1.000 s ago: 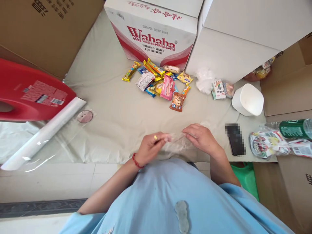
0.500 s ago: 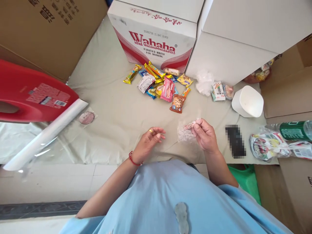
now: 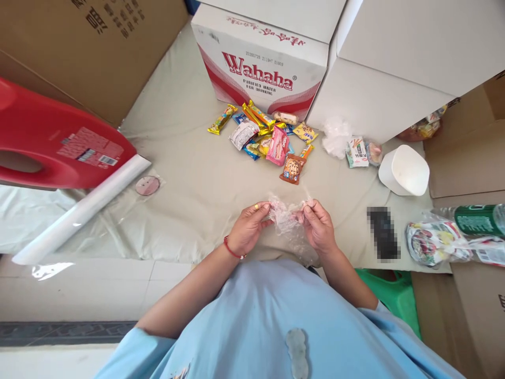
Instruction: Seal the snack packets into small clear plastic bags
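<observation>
A clear, crumpled plastic bag [image 3: 290,221] hangs stretched between my hands, just above the cloth in front of me. My left hand [image 3: 249,226], with a ring and a red bracelet, pinches its left edge. On the other side my right hand [image 3: 319,223] grips it between thumb and fingers. Beyond them lies a loose pile of wrapped snacks: a pink wafer packet [image 3: 278,146], a brown cookie packet [image 3: 292,169], a silver-white packet [image 3: 244,135] and a yellow packet [image 3: 305,132] among them.
Behind the snacks stands a Wahaha water carton [image 3: 260,68]. At left are a red jug [image 3: 71,142], a clear film roll [image 3: 87,208] and a round pink item [image 3: 147,185]. A white cup [image 3: 404,169], a blurred dark object [image 3: 383,233] and a green-labelled bottle [image 3: 479,219] are at right.
My left hand has moved right and taken hold of the plastic bag, which is now spread wider between both hands. My right hand has come slightly left and lower.
</observation>
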Tool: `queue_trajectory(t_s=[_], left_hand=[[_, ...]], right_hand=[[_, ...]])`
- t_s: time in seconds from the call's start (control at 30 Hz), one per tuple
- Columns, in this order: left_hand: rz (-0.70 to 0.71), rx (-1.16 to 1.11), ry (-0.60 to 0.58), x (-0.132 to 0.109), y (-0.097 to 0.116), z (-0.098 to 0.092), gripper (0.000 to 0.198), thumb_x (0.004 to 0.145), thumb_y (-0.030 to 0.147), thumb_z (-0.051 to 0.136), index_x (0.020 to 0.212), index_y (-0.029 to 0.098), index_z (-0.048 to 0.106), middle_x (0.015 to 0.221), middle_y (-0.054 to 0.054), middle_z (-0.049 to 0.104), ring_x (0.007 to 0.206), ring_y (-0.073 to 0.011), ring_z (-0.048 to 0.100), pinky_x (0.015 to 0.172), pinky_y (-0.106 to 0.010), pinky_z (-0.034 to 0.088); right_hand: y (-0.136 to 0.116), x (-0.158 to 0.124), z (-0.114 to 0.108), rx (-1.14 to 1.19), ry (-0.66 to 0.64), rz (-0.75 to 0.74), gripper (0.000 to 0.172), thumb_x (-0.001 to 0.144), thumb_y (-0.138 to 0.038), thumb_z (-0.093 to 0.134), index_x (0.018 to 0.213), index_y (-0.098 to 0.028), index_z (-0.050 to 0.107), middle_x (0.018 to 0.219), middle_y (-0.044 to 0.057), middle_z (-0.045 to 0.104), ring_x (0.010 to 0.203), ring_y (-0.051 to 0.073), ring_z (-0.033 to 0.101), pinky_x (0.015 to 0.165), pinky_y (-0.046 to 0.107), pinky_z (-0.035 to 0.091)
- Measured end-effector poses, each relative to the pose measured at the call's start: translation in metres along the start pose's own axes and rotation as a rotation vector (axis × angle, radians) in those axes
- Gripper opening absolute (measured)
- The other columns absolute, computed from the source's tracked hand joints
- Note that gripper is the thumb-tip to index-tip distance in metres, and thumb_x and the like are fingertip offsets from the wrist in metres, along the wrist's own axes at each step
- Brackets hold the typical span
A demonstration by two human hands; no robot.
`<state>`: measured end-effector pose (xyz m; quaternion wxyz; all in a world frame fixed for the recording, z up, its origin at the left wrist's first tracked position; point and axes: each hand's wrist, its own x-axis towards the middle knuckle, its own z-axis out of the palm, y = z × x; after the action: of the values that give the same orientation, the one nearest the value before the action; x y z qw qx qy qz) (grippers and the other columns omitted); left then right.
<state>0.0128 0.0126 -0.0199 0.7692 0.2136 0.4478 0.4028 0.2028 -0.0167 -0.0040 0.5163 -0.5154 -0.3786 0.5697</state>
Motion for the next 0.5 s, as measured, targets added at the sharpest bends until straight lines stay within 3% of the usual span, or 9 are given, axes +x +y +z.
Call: queue_trajectory(t_s=[0.13, 0.23, 0.33, 0.43, 0.5], left_hand=[[0.000, 0.019, 0.109, 0.002, 0.000, -0.010, 0.048, 0.070, 0.055, 0.091, 0.098, 0.018, 0.078, 0.107, -0.008, 0.076, 0.093, -0.0166, 0.070, 0.076, -0.027, 0.060], [-0.033, -0.030, 0.135, 0.002, 0.000, -0.012, 0.046, 0.075, 0.052, 0.088, 0.101, 0.018, 0.074, 0.103, -0.008, 0.078, 0.090, -0.0162, 0.073, 0.077, -0.029, 0.062], [0.003, -0.044, 0.176, 0.005, 0.003, -0.017, 0.041, 0.084, 0.052, 0.081, 0.105, 0.019, 0.067, 0.099, -0.007, 0.079, 0.086, -0.0159, 0.076, 0.080, -0.032, 0.064], [0.063, -0.009, 0.262, 0.009, 0.011, -0.029, 0.041, 0.087, 0.056, 0.077, 0.101, 0.021, 0.060, 0.086, -0.003, 0.078, 0.075, -0.0149, 0.077, 0.066, -0.025, 0.061], [0.117, 0.017, 0.292, 0.014, 0.019, -0.039, 0.042, 0.086, 0.058, 0.077, 0.096, 0.022, 0.058, 0.070, 0.001, 0.072, 0.058, -0.0116, 0.070, 0.049, -0.017, 0.050]], right_hand=[[0.000, 0.003, -0.004, 0.019, 0.029, 0.023, 0.041, 0.089, -0.064, 0.068, 0.087, -0.027, 0.051, 0.072, -0.003, 0.054, 0.069, 0.017, 0.060, 0.072, 0.034, 0.057], [0.002, 0.006, -0.006, -0.010, 0.044, 0.069, 0.043, 0.090, -0.067, 0.065, 0.092, -0.028, 0.050, 0.086, 0.001, 0.063, 0.067, 0.017, 0.063, 0.059, 0.031, 0.054], [0.003, 0.011, -0.011, -0.110, 0.084, 0.059, 0.044, 0.091, -0.070, 0.062, 0.094, -0.028, 0.049, 0.091, 0.002, 0.066, 0.068, 0.018, 0.065, 0.055, 0.030, 0.054], [0.001, 0.018, -0.022, -0.228, 0.117, 0.003, 0.044, 0.092, -0.069, 0.062, 0.091, -0.028, 0.050, 0.087, 0.000, 0.065, 0.065, 0.016, 0.064, 0.055, 0.029, 0.054], [-0.002, 0.023, -0.031, -0.293, 0.125, -0.029, 0.043, 0.093, -0.068, 0.062, 0.090, -0.027, 0.051, 0.081, -0.001, 0.063, 0.059, 0.014, 0.060, 0.051, 0.027, 0.050]])
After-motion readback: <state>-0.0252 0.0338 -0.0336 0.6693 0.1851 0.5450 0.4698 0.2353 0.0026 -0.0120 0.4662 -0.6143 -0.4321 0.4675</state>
